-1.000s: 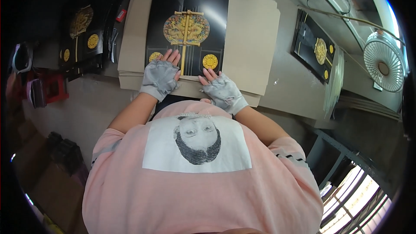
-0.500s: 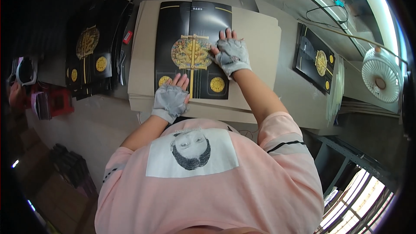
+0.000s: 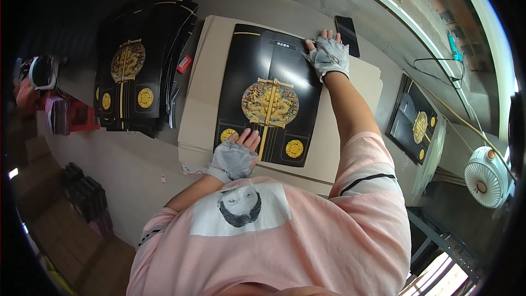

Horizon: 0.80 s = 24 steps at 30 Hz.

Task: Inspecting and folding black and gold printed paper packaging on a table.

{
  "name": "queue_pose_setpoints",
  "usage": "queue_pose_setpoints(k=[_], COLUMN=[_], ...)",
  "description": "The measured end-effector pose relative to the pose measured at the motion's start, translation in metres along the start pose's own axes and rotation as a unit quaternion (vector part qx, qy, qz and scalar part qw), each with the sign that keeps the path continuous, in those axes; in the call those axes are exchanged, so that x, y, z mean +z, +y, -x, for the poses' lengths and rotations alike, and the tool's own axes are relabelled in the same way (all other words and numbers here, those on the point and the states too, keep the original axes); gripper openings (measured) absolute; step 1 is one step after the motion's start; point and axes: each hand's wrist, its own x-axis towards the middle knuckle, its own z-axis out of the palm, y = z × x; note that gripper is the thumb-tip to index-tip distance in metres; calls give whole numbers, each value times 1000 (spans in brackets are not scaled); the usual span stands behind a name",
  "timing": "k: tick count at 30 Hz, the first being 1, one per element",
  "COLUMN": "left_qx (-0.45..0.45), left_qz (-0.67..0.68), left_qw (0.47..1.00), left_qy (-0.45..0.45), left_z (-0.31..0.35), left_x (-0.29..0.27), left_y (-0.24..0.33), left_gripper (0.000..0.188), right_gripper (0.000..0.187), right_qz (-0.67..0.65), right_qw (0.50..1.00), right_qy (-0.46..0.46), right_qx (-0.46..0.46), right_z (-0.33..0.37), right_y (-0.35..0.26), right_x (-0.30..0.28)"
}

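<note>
In front of me a glossy black printed folder (image 3: pixel 271 60), decorated with a round dragon emblem and gold circles, lies flat on a stack of beige cardboard sheets (image 3: pixel 359 104). Grey fingerless gloves cover both hands. My left hand (image 3: pixel 234 156) rests with stretched fingers on the folder's lower left corner. At the upper right corner my right hand (image 3: pixel 330 56) lies flat, fingers spread, partly over the cardboard. Neither hand grips anything. A dark phone (image 3: pixel 347 35) lies just beyond the right fingertips.
A pile of similar black folders (image 3: pixel 131 24) stands on the left, with a small red box (image 3: pixel 184 64) beside it. More black folders (image 3: pixel 413 118) lie on the right, near a white fan (image 3: pixel 486 178). A cable with a teal-handled tool (image 3: pixel 455 47) hangs along the wall ledge.
My right hand has slid from the folder's right side up to its upper right corner. The left hand stays at the lower left corner. The whole view has shifted and tilted.
</note>
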Motion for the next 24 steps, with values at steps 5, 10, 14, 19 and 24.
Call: queue_pose_setpoints(k=[5,10,14,19,24], left_qx=[8,8,-5,19,-16], left_qz=[-20,-46,-30,-33,-17], left_qw=[999,999,999,999,1000], left_qy=[29,24,8,12,-16], left_z=[0,0,3,-3,3], left_x=[4,-1,5,4,5], left_y=[-2,-1,-3,-3,-4], left_gripper=[68,68,68,69,70], right_gripper=[71,43,32,19,17], right_qz=[-51,-232,-221,-409,-433], right_qw=[988,966,964,881,865], right_qy=[146,49,-71,-176,-182], right_qx=[-8,101,131,159,177], right_z=[4,4,-16,-46,-44], right_y=[17,54,46,79,53], right_x=[16,15,-7,21,3])
